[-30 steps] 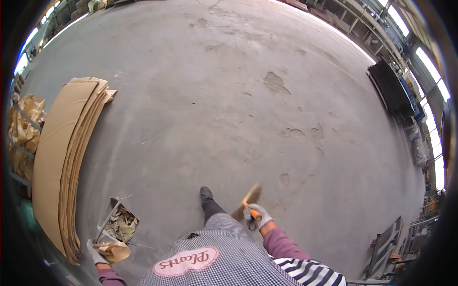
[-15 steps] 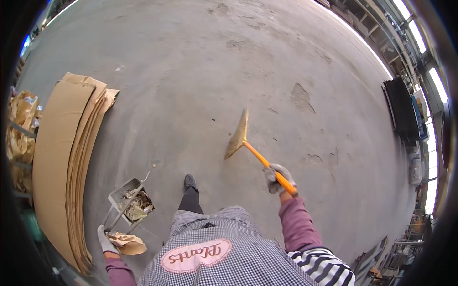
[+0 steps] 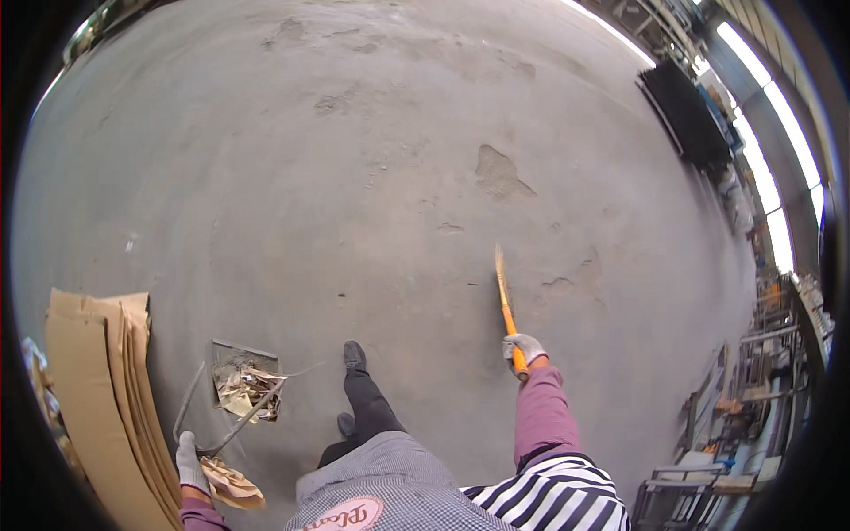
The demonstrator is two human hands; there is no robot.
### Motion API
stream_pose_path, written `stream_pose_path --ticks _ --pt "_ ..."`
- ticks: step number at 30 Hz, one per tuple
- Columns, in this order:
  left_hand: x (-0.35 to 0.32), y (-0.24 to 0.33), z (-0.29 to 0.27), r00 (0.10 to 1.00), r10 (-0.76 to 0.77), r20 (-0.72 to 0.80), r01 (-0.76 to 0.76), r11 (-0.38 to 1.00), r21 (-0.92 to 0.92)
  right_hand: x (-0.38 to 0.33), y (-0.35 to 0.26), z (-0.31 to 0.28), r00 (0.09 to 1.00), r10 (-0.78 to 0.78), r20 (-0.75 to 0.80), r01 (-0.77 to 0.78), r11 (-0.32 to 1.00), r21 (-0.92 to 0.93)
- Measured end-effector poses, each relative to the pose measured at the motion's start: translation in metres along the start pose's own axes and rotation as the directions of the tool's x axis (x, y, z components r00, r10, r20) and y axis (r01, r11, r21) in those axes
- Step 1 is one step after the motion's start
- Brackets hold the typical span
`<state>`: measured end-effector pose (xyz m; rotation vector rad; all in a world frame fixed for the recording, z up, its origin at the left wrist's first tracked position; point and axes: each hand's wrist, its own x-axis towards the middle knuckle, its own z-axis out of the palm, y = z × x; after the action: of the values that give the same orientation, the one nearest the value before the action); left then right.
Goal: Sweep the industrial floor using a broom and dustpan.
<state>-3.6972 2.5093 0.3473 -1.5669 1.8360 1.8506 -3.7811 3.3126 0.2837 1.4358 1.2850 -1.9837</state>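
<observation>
My right hand [image 3: 524, 350], in a grey work glove, is wrapped round the orange handle of a broom [image 3: 502, 283]. The broom's straw head points away from me, seen edge-on over the concrete floor. Low on the left, my gloved left hand [image 3: 191, 462] grips the bent metal handle of a dustpan [image 3: 246, 348]. Torn paper and cardboard scraps [image 3: 251, 392] lie in its pan. A crumpled piece of brown paper [image 3: 232, 485] hangs beside the left hand; whether the fingers hold it too I cannot tell.
A stack of large flat cardboard sheets [image 3: 84, 389] stands at the left, close to the dustpan. Worn patches [image 3: 501, 173] and small specks of debris mark the concrete floor [image 3: 372, 239]. Metal racks [image 3: 708, 482] line the right side; a dark panel stack [image 3: 683, 115] stands farther up.
The broom has swung from slanting left to pointing almost straight ahead. The view has shifted right and forward, so the cardboard stack sits lower. My left hand still carries the dustpan.
</observation>
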Motion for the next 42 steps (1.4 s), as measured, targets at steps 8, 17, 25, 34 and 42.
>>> stream_pose_path --ticks 8,17,25,34,42 --pt "0.055 0.102 0.158 0.995 -0.064 0.073 0.047 0.975 0.217 -0.105 -0.037 0.137 0.993 0.078 0.084 -0.013 0.801 -0.598" --pt "0.145 0.127 0.263 0.982 0.094 0.166 -0.188 0.621 0.761 0.02 -0.128 0.256 0.994 -0.091 0.06 0.102 0.583 -0.806" --pt "0.181 0.118 0.293 0.968 0.066 0.243 -0.237 0.566 0.79 -0.04 0.0 0.316 0.979 0.203 -0.032 -0.077 0.215 -0.974" --pt "0.185 0.134 0.305 0.929 -0.066 0.365 -0.294 0.469 0.833 -0.129 0.086 0.284 0.962 -0.059 -0.268 -0.167 0.649 -0.742" --pt "0.169 0.128 0.3 0.797 -0.106 0.594 -0.549 0.283 0.787 -0.109 0.159 0.412 0.964 0.236 -0.126 -0.267 0.854 -0.446"
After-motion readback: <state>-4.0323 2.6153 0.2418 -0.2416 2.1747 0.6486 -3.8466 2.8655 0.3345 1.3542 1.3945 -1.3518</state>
